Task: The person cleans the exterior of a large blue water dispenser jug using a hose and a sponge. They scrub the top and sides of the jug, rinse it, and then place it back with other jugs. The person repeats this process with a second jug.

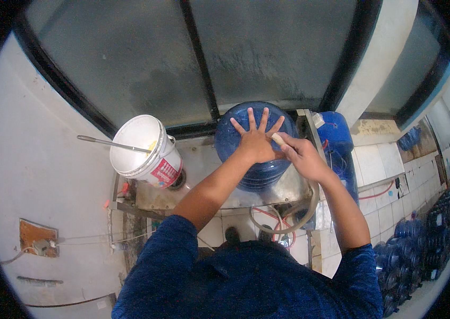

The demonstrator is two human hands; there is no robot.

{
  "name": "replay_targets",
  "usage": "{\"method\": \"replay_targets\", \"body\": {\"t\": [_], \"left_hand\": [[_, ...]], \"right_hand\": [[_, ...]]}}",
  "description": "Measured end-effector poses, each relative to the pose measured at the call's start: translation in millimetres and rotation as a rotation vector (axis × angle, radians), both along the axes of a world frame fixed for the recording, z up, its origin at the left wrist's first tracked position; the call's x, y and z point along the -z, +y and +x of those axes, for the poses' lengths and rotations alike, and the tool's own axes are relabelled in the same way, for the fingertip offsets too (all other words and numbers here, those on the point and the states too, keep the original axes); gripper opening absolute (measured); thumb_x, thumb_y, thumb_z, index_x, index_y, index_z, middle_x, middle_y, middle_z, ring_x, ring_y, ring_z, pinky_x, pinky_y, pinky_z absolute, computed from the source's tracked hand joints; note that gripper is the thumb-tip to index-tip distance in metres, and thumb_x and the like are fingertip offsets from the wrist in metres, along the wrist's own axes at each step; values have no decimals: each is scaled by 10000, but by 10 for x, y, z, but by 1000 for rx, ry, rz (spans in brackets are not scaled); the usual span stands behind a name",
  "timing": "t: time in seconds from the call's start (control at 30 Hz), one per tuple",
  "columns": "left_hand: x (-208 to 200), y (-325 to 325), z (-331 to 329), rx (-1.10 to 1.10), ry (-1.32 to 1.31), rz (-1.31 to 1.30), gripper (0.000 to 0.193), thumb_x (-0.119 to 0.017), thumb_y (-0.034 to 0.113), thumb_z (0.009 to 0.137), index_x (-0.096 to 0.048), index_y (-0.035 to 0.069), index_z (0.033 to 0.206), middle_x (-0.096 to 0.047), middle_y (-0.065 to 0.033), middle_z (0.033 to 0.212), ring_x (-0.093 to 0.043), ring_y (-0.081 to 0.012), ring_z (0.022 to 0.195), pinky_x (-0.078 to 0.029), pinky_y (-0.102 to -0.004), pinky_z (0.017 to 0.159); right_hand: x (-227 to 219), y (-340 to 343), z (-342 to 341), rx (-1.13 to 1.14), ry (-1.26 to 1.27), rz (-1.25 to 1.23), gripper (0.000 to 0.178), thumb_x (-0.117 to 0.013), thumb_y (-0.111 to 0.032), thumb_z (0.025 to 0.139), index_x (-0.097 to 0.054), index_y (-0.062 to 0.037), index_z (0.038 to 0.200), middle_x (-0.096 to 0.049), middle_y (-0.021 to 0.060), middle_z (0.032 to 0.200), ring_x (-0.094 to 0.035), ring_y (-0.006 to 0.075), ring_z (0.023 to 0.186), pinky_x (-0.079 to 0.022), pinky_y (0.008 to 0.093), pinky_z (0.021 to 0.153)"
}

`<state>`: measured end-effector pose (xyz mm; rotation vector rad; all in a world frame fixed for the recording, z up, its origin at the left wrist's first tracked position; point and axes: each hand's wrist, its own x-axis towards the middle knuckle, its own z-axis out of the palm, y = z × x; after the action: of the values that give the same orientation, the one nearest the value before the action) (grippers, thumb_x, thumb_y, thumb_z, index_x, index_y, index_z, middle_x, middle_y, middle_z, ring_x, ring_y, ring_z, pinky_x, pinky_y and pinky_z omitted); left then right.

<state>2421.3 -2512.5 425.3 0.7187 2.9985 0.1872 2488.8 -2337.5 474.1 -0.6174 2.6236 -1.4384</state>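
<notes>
A large blue water jug (262, 178) stands on a metal-topped table (198, 159) in front of me. My left hand (259, 141) lies on the jug's top with its fingers spread wide. Just right of it, my right hand (304, 157) is closed around the end of a pale hose (313, 204). The hose's open end points toward the jug's top, close to my left fingers. From my right hand the hose loops down past the table's front edge. Whether water runs from it I cannot make out.
On the table's left stands a white bucket (135, 154) with a long-handled metal tool (113, 142) in it. A blue barrel (336, 133) is right of the table. Many blue jugs (411, 250) stack at the lower right. Dark-framed glass (267, 53) rises behind.
</notes>
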Motion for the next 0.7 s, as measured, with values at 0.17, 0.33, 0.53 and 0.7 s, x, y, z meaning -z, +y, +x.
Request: {"method": "replay_targets", "body": {"t": [0.17, 0.33, 0.53, 0.7], "left_hand": [[455, -308, -315, 442, -40, 515, 1216, -617, 819, 748, -171, 112, 1631, -68, -208, 1692, 0, -461, 1549, -58, -651, 1213], [69, -533, -93, 434, 38, 183, 1258, -634, 825, 737, -178, 50, 1618, -105, -249, 1674, -55, -434, 1554, -124, -546, 1243], [-135, -626, 311, -2, 77, 46, 1162, -605, 802, 786, -231, 72, 1609, -177, -290, 1646, -108, -451, 1544, -102, -623, 1215], [237, -520, 321, 406, 154, 279, 744, -549, 543, 972, -391, 93, 1543, -363, -187, 1599, -330, -376, 1485, -273, -520, 1211]], "right_hand": [[78, -38, 37, -39, 67, -67, 429, -528, -188, 1052, -530, 29, 1422, -710, 154, 1024, -633, 154, 876, -507, 314, 837], [162, 88, 77, -29, 64, -40, 422, -530, -161, 1037, -527, 12, 1421, -650, 262, 1301, -664, 313, 1173, -484, 382, 1016], [138, 21, 73, -12, 13, 3, 428, -536, -167, 1036, -521, 14, 1424, -624, 281, 1321, -646, 326, 1212, -482, 401, 1032], [25, -235, 233, -90, 31, 38, 421, -542, -143, 1020, -534, -11, 1420, -658, 310, 1183, -684, 417, 1063, -522, 426, 932]]}}
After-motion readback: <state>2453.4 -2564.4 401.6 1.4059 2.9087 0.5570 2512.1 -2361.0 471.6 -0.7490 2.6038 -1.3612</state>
